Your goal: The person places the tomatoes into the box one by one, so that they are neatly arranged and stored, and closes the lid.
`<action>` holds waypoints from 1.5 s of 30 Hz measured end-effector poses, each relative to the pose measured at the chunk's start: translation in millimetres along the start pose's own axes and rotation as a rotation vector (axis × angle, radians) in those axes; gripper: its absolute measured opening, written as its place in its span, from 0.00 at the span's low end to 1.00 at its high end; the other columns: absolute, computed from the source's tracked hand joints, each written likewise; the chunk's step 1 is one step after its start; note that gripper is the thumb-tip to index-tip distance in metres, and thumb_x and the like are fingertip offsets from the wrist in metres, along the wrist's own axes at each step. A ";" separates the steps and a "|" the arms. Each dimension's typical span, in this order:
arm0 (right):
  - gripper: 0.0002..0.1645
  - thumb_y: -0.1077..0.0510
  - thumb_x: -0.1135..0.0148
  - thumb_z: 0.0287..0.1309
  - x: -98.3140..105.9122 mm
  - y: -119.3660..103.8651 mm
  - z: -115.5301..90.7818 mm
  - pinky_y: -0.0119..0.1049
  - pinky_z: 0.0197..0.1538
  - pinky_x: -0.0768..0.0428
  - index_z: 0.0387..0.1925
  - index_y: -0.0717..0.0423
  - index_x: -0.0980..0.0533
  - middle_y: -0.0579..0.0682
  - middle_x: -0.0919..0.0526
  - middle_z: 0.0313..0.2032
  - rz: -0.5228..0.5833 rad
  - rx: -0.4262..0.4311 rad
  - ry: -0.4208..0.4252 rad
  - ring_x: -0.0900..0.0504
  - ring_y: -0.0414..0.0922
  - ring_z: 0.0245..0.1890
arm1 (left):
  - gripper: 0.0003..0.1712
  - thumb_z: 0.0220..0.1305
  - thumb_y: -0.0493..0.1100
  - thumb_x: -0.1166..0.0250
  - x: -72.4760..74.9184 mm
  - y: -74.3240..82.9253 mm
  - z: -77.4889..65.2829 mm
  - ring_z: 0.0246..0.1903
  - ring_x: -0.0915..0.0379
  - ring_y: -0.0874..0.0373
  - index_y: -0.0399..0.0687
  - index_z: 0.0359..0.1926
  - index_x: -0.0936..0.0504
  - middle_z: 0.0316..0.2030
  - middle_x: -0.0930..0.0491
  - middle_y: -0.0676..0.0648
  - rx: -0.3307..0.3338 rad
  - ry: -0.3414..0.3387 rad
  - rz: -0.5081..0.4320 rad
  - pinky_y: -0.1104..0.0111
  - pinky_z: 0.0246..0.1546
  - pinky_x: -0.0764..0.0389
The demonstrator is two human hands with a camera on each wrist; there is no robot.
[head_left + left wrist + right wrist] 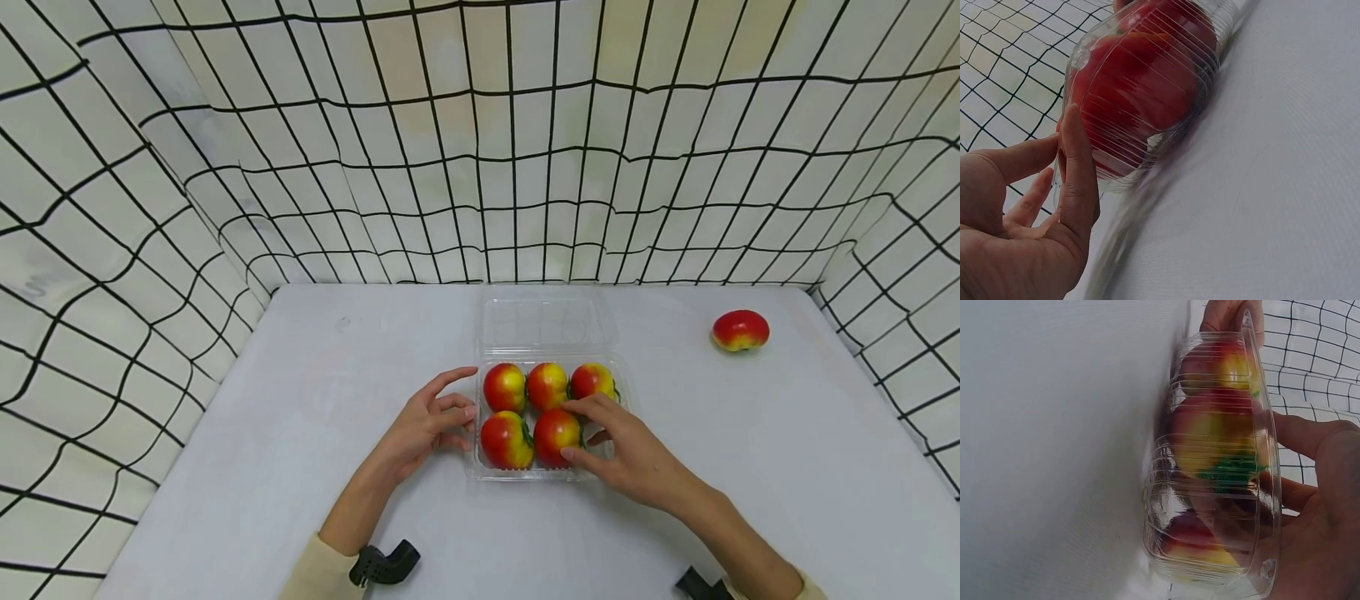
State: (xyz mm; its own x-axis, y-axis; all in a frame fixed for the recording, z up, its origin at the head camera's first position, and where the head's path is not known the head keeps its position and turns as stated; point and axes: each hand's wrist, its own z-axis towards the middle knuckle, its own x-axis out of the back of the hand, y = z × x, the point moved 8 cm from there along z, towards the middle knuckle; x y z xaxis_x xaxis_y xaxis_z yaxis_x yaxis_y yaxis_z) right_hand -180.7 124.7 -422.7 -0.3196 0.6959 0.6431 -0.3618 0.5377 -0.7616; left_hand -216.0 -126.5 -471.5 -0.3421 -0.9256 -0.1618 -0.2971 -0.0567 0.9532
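Note:
A clear plastic clamshell box [517, 476] lies open on the table, its lid folded back. Three red-and-yellow fruits [505, 387] with green leafy tops fill the back row. At the front left sits another such fruit [506, 440]; beside it is the front middle fruit [557, 437]. My right hand [637, 454] reaches over the box's right side, thumb and index finger around the front middle fruit. At the left edge, my left hand [422, 429] pinches the box's rim between thumb and finger, as the left wrist view shows. The right wrist view shows fruits through the ribbed wall [1210, 425].
A loose red-and-yellow fruit [740, 330] lies at the table's back right. The transparent lid [546, 321] spreads behind the box. White walls with black netting [510, 158] enclose the white table [360, 333] at the back and sides.

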 end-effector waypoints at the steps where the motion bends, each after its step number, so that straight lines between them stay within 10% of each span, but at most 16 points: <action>1: 0.35 0.51 0.26 0.62 0.2 -0.1 -0.1 0.39 0.54 0.11 0.68 0.50 0.28 0.47 0.21 0.61 -0.003 0.002 0.002 0.18 0.45 0.56 | 0.37 0.73 0.40 0.35 -0.1 0.2 0.0 0.34 0.19 0.60 0.58 0.78 0.38 0.38 0.19 0.51 0.000 0.001 0.000 0.67 0.38 0.10; 19: 0.31 0.60 0.22 0.56 20.1 -5.7 -3.5 0.42 0.52 0.11 0.61 0.51 0.23 0.47 0.18 0.55 -0.049 0.096 0.139 0.17 0.41 0.50 | 0.37 0.73 0.40 0.35 -0.5 0.2 -0.4 0.33 0.18 0.61 0.59 0.78 0.38 0.38 0.18 0.52 -0.003 0.001 -0.005 0.67 0.38 0.10; 45: 0.30 0.56 0.21 0.55 8.0 -10.5 -1.4 0.33 0.48 0.13 0.59 0.42 0.20 0.41 0.18 0.56 -0.062 0.101 0.077 0.23 0.39 0.52 | 0.37 0.73 0.39 0.36 -1.1 1.6 -0.8 0.33 0.19 0.61 0.58 0.78 0.38 0.37 0.19 0.53 -0.003 0.004 0.006 0.67 0.37 0.10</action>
State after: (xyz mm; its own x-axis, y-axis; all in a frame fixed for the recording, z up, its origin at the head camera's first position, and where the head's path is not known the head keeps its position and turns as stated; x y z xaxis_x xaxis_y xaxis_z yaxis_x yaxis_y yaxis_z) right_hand -178.3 125.3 -409.7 -0.2272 0.6993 0.6777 -0.4661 0.5329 -0.7062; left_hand -215.4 -125.9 -469.7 -0.3403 -0.9275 -0.1547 -0.2922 -0.0521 0.9549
